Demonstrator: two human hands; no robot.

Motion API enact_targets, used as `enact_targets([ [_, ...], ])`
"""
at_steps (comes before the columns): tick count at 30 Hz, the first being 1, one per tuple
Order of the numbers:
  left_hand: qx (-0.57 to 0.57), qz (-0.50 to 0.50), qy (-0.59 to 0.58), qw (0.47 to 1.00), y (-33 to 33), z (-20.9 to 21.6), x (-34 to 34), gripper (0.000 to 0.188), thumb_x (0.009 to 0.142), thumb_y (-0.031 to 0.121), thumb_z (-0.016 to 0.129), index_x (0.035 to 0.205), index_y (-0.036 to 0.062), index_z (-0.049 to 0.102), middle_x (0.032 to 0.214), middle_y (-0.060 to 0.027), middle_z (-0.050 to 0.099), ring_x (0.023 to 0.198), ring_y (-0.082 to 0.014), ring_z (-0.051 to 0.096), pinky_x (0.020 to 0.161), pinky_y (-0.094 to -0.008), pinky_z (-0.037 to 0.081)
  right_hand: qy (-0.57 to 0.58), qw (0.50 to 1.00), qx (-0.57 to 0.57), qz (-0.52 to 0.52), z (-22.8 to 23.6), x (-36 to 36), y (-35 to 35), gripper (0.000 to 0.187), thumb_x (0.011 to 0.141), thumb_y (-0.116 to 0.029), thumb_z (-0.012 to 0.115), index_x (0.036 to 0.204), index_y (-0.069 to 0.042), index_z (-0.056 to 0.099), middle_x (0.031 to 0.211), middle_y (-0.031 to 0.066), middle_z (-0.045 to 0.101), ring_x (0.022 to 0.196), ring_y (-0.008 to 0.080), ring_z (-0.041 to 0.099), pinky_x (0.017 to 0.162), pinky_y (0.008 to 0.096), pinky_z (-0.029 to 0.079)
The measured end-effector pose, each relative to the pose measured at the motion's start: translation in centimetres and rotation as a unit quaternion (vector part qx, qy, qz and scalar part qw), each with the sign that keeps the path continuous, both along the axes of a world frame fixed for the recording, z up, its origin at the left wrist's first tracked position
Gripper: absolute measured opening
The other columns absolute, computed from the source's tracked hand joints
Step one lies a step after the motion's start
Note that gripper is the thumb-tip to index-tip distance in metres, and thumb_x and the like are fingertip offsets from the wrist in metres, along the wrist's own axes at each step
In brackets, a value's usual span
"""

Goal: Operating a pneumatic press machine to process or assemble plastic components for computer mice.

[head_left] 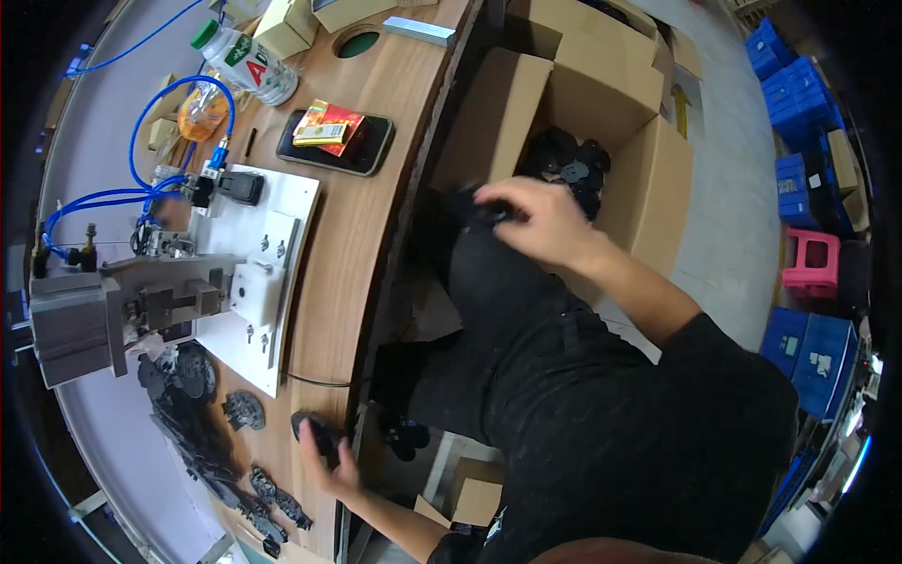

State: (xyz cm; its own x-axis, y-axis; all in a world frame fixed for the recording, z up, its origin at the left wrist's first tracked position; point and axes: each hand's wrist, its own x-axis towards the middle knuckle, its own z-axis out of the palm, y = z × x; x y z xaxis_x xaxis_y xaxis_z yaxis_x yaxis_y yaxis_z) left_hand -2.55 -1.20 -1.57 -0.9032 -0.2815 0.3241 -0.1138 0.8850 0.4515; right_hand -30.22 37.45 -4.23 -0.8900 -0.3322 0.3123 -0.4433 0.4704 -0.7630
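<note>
At the front edge of the wooden workbench, my left hand [331, 477] has its thumb and fingers closed around a dark, rounded plastic part [310, 425]. My right hand [545, 221] is above my thigh, beside the open carton, pinching a black plastic part [468, 202] whose shape is blurred. Similar black parts [193, 423] lie heaped on the bench to the left of my left hand, with a single one [244, 410] apart from the heap. More black parts [568, 167] fill the bottom of the cardboard box [648, 188] past my right hand.
A metal pneumatic fixture [85, 324] with blue air hoses stands on a white plate [299, 235]. Farther up the bench are a phone [376, 150] with small packets on it and a green-capped bottle [249, 66]. Blue bins [799, 99] and a pink stool [813, 263] line the right side.
</note>
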Motion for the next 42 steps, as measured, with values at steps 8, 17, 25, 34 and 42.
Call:
enact_targets([
  [8,0.013,-0.094,0.192,0.977,5.6,0.6,-5.5,0.021,0.089,-0.004,0.056,0.106,-0.0057,0.068,0.098,-0.0215,0.073,0.096,-0.0383,0.070,0.087,-0.0467,0.057,-0.197,0.965,0.074,0.156,-0.2,2.8,1.6,0.058,0.082,-0.015,0.075,0.136,-0.005,0.056,0.141,0.0171,0.055,0.094,0.0263,0.072,0.084,0.0374,0.059],
  [17,-0.062,-0.169,0.147,0.973,9.7,4.6,-8.2,0.034,0.066,0.010,0.079,0.099,0.0078,0.075,0.098,-0.0106,0.061,0.091,-0.0295,0.063,0.092,-0.0492,0.054,0.127,0.888,-0.058,0.438,5.3,4.3,-12.3,0.045,0.064,-0.006,0.079,0.108,-0.006,0.069,0.107,0.0069,0.074,0.084,0.0228,0.074,0.071,0.0313,0.058],
  [25,-0.145,0.128,0.100,0.976,-4.4,3.8,-4.6,0.045,0.086,0.013,0.069,0.128,-0.0013,0.060,0.136,-0.0259,0.055,0.127,-0.0418,0.052,0.107,-0.0460,0.043,0.297,0.861,-0.121,0.395,7.1,-2.6,-19.9,0.030,0.073,0.003,0.074,0.101,-0.006,0.067,0.113,0.0094,0.073,0.094,0.0253,0.073,0.076,0.0317,0.060],
  [34,-0.126,0.250,0.050,0.959,-12.5,-1.5,-3.9,0.054,0.088,0.018,0.067,0.138,0.0002,0.054,0.143,-0.0259,0.052,0.130,-0.0405,0.051,0.109,-0.0422,0.041,0.289,0.887,0.005,0.359,5.8,-4.8,-23.1,0.040,0.070,0.003,0.070,0.108,-0.008,0.068,0.117,0.0056,0.072,0.092,0.0240,0.074,0.073,0.0322,0.060],
  [42,-0.160,0.297,0.094,0.937,-11.9,-0.1,-4.1,0.052,0.079,0.041,0.080,0.115,0.0043,0.070,0.110,-0.0148,0.066,0.106,-0.0337,0.061,0.092,-0.0428,0.048,0.305,0.883,-0.010,0.356,6.2,-5.0,-23.5,0.044,0.068,0.005,0.070,0.111,-0.008,0.068,0.119,0.0061,0.072,0.092,0.0246,0.074,0.073,0.0311,0.060],
])
